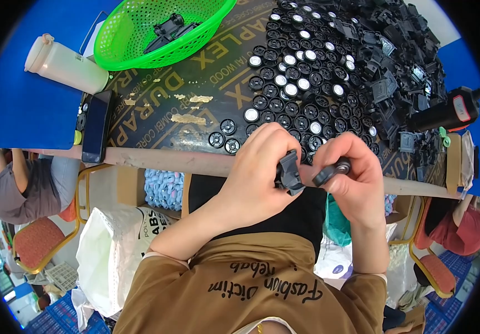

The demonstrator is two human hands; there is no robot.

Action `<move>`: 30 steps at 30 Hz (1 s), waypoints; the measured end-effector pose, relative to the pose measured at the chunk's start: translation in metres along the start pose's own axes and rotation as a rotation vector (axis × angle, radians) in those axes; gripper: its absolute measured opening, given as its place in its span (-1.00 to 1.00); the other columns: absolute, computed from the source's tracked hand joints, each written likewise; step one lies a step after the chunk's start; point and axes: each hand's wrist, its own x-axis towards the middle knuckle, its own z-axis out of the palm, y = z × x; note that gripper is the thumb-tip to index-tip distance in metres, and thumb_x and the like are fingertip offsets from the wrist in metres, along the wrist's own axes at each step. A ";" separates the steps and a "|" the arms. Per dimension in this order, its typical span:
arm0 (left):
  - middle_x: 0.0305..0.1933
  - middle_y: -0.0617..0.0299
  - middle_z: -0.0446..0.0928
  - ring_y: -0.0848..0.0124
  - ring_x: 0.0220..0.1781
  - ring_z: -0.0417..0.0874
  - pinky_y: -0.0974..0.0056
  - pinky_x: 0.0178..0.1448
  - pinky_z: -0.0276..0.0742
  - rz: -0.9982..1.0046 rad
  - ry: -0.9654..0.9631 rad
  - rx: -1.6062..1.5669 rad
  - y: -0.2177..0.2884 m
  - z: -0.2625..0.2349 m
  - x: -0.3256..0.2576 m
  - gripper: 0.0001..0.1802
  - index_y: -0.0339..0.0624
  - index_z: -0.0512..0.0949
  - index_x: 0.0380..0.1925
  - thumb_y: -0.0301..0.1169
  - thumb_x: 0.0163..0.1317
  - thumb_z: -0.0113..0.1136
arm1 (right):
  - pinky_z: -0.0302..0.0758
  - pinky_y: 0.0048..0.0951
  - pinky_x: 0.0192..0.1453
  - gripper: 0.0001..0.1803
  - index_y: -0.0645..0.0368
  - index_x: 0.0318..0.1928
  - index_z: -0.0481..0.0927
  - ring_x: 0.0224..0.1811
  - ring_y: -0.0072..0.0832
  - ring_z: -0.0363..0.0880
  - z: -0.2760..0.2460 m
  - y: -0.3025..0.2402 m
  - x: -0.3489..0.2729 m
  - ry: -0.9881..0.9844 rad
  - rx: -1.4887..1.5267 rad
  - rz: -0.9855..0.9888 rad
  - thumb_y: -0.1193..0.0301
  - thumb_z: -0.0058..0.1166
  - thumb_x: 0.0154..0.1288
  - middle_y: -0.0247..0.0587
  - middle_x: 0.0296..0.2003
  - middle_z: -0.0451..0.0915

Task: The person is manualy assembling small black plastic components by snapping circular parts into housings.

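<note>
Black plastic fills both hands: the left hand [259,170] grips a small black bracket [289,173] just above the table's near edge [156,158], while the right hand [354,167] pinches a small wheel [342,165] against it. Pressed on crooked, the wheel could pop free and fall past the edge into the lap or the sacks below.

black bracket part [289,173]: matt moulded plastic | small wheel [342,165]: black plastic with a shiny metal-looking centre | wheel pile [298,83]: glossy black plastic, some white caps | basket [134,33]: bright green plastic mesh | tabletop board [195,94]: dark film-faced plywood, worn and chipped | bottle [65,64]: milky smooth plastic | phone [95,125]: glossy glass screen
</note>
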 end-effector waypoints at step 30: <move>-0.49 0.21 0.25 0.27 -0.43 0.33 0.27 -0.47 0.28 0.391 -0.024 0.416 0.009 0.004 0.009 -0.64 -0.19 0.33 -0.54 -0.47 -0.44 0.24 | 0.28 -0.68 -0.31 -0.58 0.18 -0.27 0.34 -0.38 -0.73 0.34 0.004 -0.014 0.002 0.036 -0.288 0.224 0.64 0.27 -0.15 -0.42 -0.41 0.43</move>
